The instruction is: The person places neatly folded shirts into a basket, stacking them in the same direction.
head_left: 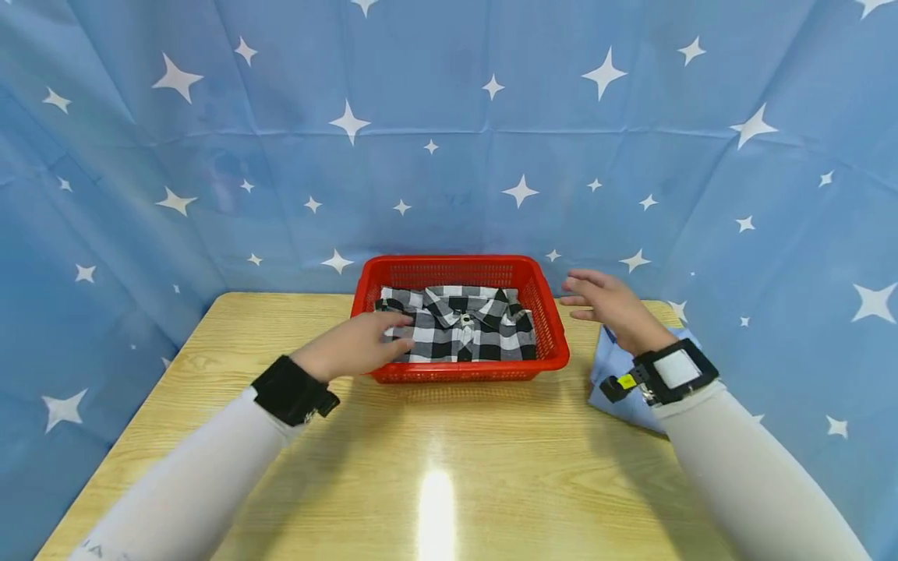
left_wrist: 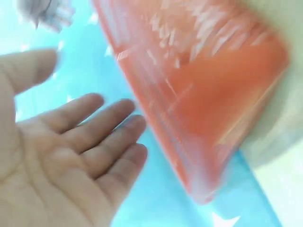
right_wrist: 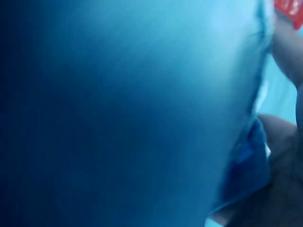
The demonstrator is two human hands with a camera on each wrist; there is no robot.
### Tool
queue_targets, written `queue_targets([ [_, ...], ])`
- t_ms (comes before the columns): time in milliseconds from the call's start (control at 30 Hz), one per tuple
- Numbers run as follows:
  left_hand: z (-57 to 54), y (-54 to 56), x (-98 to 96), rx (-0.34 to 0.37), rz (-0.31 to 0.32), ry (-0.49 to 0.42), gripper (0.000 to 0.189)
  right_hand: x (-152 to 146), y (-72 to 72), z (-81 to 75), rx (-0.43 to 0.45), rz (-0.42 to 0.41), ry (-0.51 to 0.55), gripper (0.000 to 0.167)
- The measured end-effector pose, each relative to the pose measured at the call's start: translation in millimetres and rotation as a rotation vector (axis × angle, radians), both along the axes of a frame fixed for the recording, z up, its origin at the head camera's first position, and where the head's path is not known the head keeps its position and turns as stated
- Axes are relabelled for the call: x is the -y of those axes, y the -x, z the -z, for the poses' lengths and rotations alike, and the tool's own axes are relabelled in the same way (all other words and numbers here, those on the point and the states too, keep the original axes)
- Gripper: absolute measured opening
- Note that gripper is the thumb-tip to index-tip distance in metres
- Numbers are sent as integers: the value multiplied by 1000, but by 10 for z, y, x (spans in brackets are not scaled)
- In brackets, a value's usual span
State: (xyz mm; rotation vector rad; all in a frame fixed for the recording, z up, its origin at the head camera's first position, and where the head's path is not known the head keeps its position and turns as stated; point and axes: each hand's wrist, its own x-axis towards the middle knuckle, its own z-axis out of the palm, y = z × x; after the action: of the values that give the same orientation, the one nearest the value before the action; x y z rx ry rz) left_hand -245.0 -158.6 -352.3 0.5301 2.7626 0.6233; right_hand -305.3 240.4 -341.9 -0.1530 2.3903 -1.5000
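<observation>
Left hand [head_left: 361, 344] extends, thumb apart, beside the red basket [head_left: 463, 367]

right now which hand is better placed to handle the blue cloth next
Probably the right hand, close to the blue cloth; the left hand is farther away, by the left side of the red basket.

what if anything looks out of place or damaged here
The blue cloth stands out mildly: it lies slanted by the table's right edge, outside the red basket, while the checked shirt sits neatly folded inside. No spill or damage shows.
</observation>
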Motion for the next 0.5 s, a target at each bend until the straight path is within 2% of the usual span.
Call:
queue_targets([
  [100,197,-197,-38,-98,53,-2,63,-391,-69,148,-80,42,-108,74],
  [200,380,-297,-68,-198,91,53,64,-735,-102,399,-148,33,-327,76],
  [267,481,-323,-76,-261,109,88,61,-936,-115,591,-193,0,-490,75],
  [367,586,-333,-83,-361,120,114,50,-1163,-136,819,-222,-35,-680,85],
  [500,693,-321,-85,-504,118,128,27,-1327,-147,978,-155,-80,-790,104],
])
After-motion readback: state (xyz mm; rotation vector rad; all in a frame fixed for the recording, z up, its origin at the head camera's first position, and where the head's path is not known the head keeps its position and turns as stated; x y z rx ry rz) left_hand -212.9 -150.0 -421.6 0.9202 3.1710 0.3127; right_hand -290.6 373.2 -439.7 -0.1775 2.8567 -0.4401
